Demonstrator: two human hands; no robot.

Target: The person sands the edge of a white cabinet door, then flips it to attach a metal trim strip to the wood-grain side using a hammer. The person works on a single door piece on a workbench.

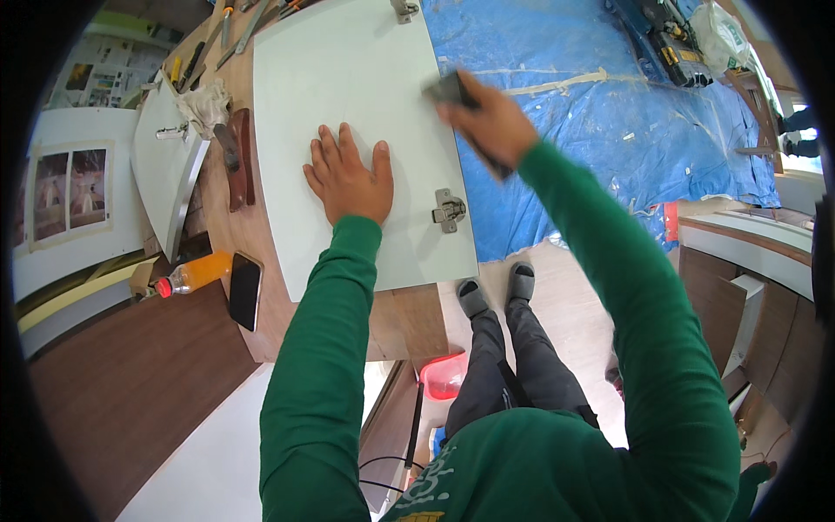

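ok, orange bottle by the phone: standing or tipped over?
Tipped over. The orange bottle lies on its side on the wooden table, red cap pointing left, next to the black phone.

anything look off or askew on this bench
The pale door panel overhangs the bench's right edge, held down by the left hand flat on it. The right hand holds a dark tool at that edge. An orange bottle lies on its side beside a phone.

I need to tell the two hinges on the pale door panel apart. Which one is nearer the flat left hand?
The hinge on the panel's right edge, beside the left hand; the other hinge sits at the far end.
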